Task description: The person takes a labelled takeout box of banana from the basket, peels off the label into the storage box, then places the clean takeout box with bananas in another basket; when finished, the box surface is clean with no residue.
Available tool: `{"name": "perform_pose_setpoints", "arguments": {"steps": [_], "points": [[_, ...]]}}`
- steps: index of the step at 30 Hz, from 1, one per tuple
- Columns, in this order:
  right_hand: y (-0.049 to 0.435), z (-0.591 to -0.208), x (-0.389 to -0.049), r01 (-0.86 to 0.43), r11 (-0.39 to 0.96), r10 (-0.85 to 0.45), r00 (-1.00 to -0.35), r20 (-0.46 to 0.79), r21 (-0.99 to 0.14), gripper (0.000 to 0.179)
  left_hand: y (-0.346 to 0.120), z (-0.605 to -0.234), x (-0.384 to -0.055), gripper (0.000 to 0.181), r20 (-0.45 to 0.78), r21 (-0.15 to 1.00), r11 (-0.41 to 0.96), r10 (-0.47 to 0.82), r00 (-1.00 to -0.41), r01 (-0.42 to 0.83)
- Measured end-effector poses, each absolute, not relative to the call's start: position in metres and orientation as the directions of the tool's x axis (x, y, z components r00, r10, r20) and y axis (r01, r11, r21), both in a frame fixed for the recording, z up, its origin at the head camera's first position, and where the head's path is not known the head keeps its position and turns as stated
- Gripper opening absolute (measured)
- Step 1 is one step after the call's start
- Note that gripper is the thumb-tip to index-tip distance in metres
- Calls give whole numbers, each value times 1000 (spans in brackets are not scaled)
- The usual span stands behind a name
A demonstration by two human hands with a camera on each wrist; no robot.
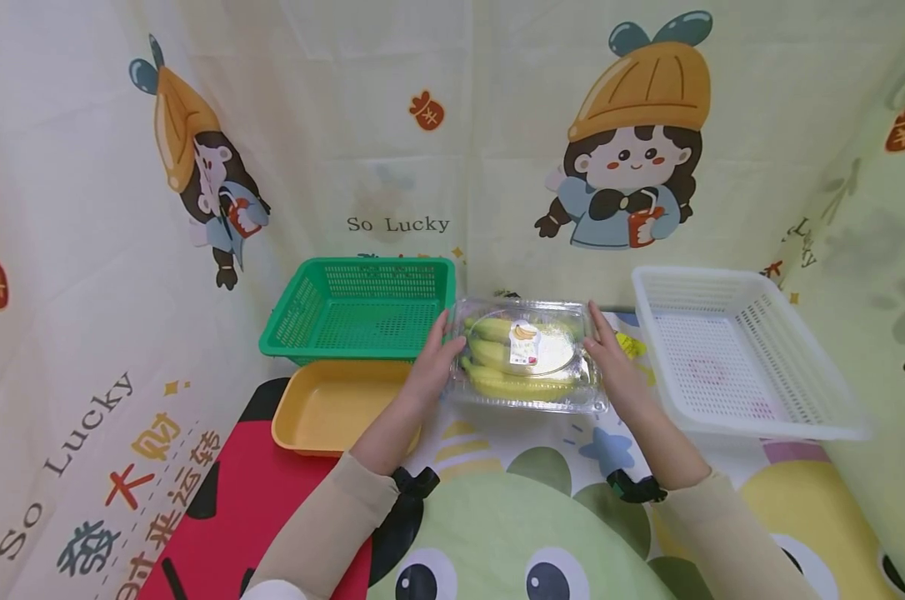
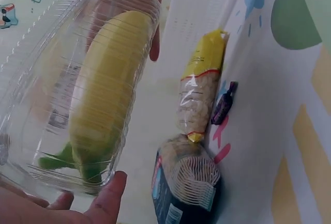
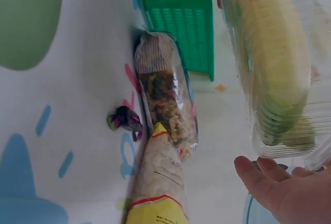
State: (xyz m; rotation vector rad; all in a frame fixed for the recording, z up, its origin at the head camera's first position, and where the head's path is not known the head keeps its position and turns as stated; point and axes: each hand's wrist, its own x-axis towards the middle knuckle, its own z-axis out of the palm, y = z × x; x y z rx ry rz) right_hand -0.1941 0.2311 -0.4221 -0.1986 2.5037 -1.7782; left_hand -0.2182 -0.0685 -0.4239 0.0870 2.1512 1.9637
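Observation:
A clear plastic box of bananas [image 1: 490,386], with a banana-picture label on its lid, is held up over the table between both hands. My left hand [image 1: 432,371] grips its left end, thumb on top. At the right end my right hand [image 1: 619,375] grips it, thumb on the lid edge. Seen from the left wrist, the box [image 2: 103,89] hangs above a yellow-and-clear snack bag [image 2: 199,84], a dark packet with a clear window [image 2: 186,182] and a small purple wrapped candy [image 2: 223,105]. In the head view the box hides most of these.
A green basket [image 1: 358,348] stands at the back left, with a yellow-orange tray [image 1: 302,417] in front of it. On the right is a white perforated basket [image 1: 760,429]. Printed cloth [image 1: 497,167] hangs behind and at both sides.

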Motion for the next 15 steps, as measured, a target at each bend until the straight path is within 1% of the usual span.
{"name": "perform_pose_setpoints", "arguments": {"steps": [5, 10, 12, 15], "points": [[231, -430, -189, -77, 290, -123, -992, 42, -954, 59, -68, -429, -211, 66, -123, 988, 119, 196, -973, -101], [234, -438, -181, -74, 272, -111, -993, 45, -959, 59, -63, -439, -199, 69, -138, 990, 41, 228, -964, -132], [234, -442, -178, -57, 251, -103, -994, 32, -966, 60, -61, -444, -195, 72, -117, 993, 4, 238, -964, -119], [234, -449, -173, -21, 231, -92, -996, 0, -973, 61, -60, -454, -191, 74, -52, 998, -20, 251, -967, -59]]}}
